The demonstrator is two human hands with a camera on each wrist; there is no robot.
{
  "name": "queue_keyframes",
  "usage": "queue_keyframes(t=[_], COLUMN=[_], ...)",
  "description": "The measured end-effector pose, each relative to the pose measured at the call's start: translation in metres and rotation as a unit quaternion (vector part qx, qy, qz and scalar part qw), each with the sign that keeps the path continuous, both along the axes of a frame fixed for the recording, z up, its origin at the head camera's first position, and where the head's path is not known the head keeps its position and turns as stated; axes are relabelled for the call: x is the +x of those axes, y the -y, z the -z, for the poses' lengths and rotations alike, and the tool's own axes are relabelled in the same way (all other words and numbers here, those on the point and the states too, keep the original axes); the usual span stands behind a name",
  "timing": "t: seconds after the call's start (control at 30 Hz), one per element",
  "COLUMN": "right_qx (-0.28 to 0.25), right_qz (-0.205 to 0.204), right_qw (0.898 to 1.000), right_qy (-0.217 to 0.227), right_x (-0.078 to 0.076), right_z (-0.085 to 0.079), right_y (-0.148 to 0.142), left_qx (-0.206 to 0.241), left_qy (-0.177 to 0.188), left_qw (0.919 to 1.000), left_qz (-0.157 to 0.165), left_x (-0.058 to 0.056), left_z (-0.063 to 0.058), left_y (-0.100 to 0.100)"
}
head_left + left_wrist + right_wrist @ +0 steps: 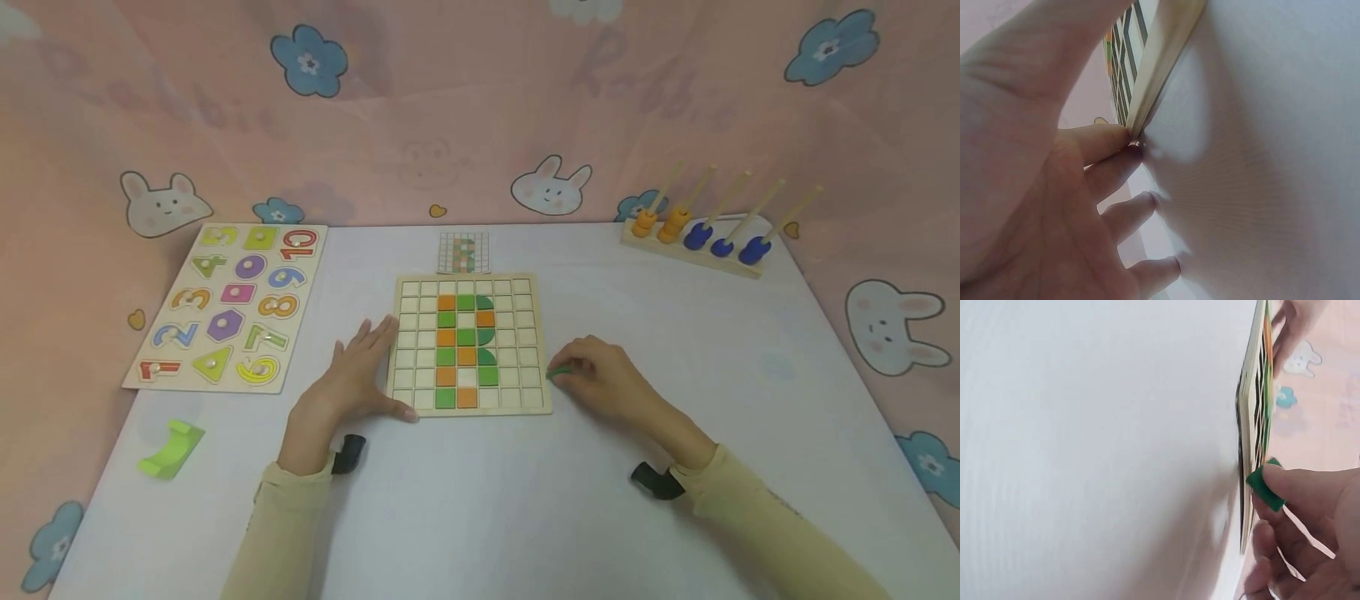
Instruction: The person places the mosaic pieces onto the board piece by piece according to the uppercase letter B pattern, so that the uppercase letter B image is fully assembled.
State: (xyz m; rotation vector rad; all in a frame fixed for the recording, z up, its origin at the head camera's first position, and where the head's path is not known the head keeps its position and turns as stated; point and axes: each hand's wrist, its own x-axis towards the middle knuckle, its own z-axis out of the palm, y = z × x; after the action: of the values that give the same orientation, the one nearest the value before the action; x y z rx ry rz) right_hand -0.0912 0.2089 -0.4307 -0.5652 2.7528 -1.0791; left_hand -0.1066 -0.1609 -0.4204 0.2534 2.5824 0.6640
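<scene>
Wrist view only: fingers (1297,481) pinching green tile (1265,486)

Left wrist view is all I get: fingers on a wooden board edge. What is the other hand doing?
Observer: The right hand pinches a green tile at the grid board's right edge.
Operator: What is on the board?
Observer: Orange and green tiles fill part of the grid; the rest of the cells show bare.
Operator: Anything behind the board?
Observer: A small pattern card lies just past its far edge.
Operator: And my left hand?
Observer: The left hand lies flat against the board's left edge.
</scene>
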Motion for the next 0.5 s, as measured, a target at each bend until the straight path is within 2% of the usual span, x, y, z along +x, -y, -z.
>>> queue_keyframes(t=[0.23, 0.33, 0.5], right_qx=[-0.061, -0.087, -0.094], right_qz=[0.02, 0.013, -0.01], right_qw=[0.998, 0.996, 0.995], right_qy=[-0.012, -0.003, 0.006], right_x=[0.011, 0.014, 0.017], right_z=[0.003, 0.003, 0.002], right_y=[0.022, 0.031, 0.044], left_qx=[-0.001, 0.0, 0.003], left_qy=[-0.003, -0.005, -0.006], left_qw=[1.0, 1.0, 1.0], left_qz=[0.002, 0.003, 0.001], left_x=[-0.001, 0.0, 0.0], left_z=[0.001, 0.001, 0.001], left_y=[0.0, 0.0, 0.001])
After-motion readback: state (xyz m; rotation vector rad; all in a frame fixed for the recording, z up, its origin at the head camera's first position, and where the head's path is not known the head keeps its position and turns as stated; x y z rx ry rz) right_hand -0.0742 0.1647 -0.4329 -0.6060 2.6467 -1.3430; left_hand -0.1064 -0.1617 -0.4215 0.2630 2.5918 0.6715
